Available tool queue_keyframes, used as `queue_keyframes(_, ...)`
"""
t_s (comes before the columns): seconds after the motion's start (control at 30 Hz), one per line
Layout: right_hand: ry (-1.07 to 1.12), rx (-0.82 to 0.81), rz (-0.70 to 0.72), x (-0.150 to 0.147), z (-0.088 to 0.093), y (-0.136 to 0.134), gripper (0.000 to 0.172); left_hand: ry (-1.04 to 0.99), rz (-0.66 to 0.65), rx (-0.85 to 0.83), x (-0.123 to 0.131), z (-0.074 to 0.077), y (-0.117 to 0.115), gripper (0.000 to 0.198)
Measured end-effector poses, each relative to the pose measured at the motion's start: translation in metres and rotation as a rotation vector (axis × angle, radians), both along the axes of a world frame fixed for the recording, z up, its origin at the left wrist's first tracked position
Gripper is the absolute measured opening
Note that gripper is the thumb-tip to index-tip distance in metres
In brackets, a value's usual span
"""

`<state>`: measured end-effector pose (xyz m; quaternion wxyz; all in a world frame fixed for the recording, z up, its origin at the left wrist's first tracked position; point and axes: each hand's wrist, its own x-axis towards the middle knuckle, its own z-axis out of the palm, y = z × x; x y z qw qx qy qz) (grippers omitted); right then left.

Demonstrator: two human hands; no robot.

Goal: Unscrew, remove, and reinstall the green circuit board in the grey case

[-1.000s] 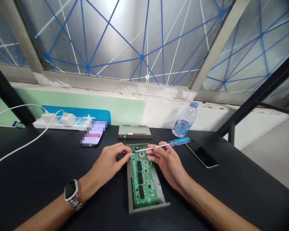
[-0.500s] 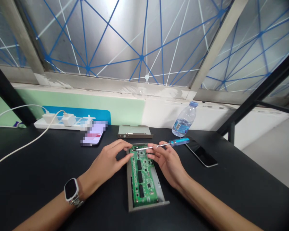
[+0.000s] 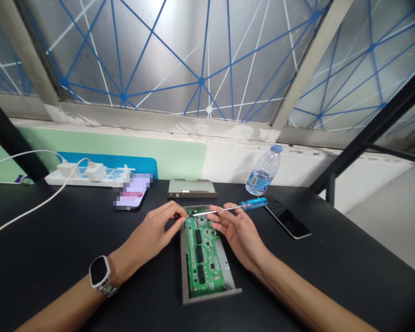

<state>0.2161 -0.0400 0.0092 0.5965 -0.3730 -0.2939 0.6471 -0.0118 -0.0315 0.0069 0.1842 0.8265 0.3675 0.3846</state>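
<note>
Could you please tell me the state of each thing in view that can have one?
Screwdriver: held in the right hand, tip at the left hand
Circuit board: exposed, sitting in an uncovered metal tray
Metal plate behind the metal tray: apart from it
Power strip: two chargers plugged in
Phone by the power strip: screen lit
Phone by the right hand: screen dark
Bottle: capped, partly filled
Watch: on the left wrist, screen dark

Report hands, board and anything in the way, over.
Right hand holding screwdriver above circuit board. Left hand at screwdriver's tip; grip unclear. Board in metal tray. Hands partly block board's far end.
</note>
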Motion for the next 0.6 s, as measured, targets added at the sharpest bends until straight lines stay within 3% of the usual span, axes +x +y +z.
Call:
queue_keyframes(0.2, -0.018, -0.016, 0.026, -0.0008, 0.0002, -0.0013, 0.030, -0.034, 0.025, 0.002, 0.0050, -0.0010, -0.0051, 0.009)
queue_keyframes(0.6, -0.018, -0.028, 0.056, -0.0060, -0.0010, -0.0044, 0.029, 0.008, 0.008, 0.026, 0.0051, 0.0036, -0.0071, 0.011)
